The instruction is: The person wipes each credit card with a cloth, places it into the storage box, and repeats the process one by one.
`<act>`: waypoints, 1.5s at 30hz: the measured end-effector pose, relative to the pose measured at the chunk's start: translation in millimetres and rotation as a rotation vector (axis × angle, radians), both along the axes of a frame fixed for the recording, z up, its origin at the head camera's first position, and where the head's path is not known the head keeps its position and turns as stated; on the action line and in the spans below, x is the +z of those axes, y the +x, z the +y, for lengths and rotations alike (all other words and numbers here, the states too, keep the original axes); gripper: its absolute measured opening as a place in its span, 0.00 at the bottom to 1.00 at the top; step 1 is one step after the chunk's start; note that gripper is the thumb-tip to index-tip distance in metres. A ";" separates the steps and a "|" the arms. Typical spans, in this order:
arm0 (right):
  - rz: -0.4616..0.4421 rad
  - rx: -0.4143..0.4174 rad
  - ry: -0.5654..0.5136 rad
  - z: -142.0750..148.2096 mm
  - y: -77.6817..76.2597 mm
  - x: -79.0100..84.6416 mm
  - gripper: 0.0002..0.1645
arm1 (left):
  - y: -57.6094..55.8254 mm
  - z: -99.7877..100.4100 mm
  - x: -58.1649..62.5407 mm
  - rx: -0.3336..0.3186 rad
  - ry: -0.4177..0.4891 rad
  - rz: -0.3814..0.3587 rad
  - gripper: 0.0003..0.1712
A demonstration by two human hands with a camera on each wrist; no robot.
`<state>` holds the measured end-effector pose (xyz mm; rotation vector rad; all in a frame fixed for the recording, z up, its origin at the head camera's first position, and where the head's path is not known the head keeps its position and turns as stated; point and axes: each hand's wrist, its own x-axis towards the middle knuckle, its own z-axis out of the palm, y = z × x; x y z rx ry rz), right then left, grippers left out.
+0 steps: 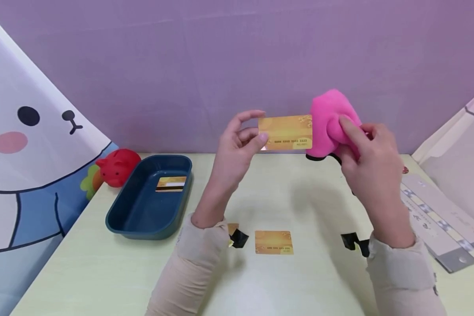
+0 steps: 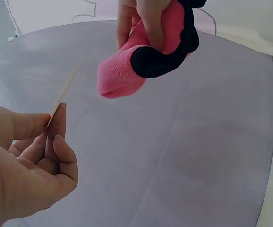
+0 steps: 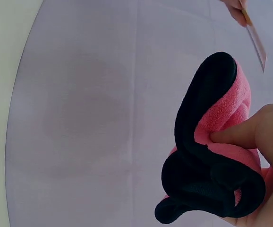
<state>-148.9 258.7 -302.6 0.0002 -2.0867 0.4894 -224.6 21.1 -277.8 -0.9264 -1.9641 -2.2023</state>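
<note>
Fingers (image 1: pixel 263 138) of L hand (image 1: pixel 237 149) pinch flat gold card (image 1: pixel 287 127) w/ printed nos.; R hand (image 1: pixel 373 164) grips bunched pink/blk cloth (image 1: pixel 332 105). Pale table (image 1: pixel 308 289), purple backdrop (image 1: pixel 221 57) behind.

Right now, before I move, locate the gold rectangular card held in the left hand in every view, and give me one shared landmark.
Head: the gold rectangular card is slightly right of centre, above the middle, printed face showing.
Left wrist: left side, above mid-height, a thin tilted strip seen nearly edge-on.
Right wrist: upper right corner, a narrow slanting sliver.
Shared landmark: the fuzzy pink fabric piece with black trim.
</note>
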 end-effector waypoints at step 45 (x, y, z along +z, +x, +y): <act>0.124 0.002 -0.127 -1.4 15.9 16.1 0.23 | -9.3 3.3 -9.3 0.074 -0.081 0.025 0.24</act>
